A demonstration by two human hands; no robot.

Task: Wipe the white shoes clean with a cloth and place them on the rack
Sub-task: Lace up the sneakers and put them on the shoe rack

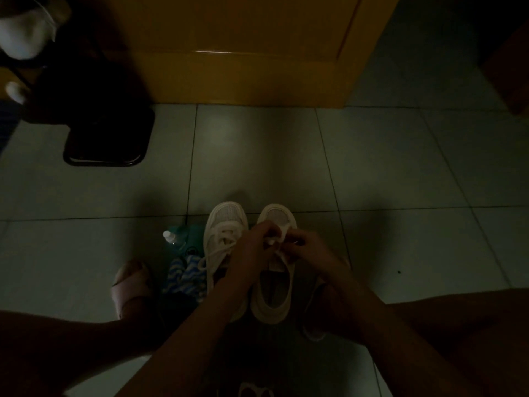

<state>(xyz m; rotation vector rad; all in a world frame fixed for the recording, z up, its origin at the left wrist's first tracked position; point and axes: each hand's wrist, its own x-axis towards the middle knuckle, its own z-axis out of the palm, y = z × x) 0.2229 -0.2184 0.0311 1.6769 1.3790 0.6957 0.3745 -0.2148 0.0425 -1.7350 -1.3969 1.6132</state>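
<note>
The left hand [252,246] and right hand [310,249] are pinching the laces [278,239] of the right shoe [273,299]. It is standing on the floor [400,167] just beside the left shoe [226,222], with a cloth [186,275] lying left of both.

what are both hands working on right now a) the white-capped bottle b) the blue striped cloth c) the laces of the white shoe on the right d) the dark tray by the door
c: the left hand and right hand both pinch the laces of the right-side white shoe, while the bottle and striped cloth lie untouched beside the other shoe.
</note>
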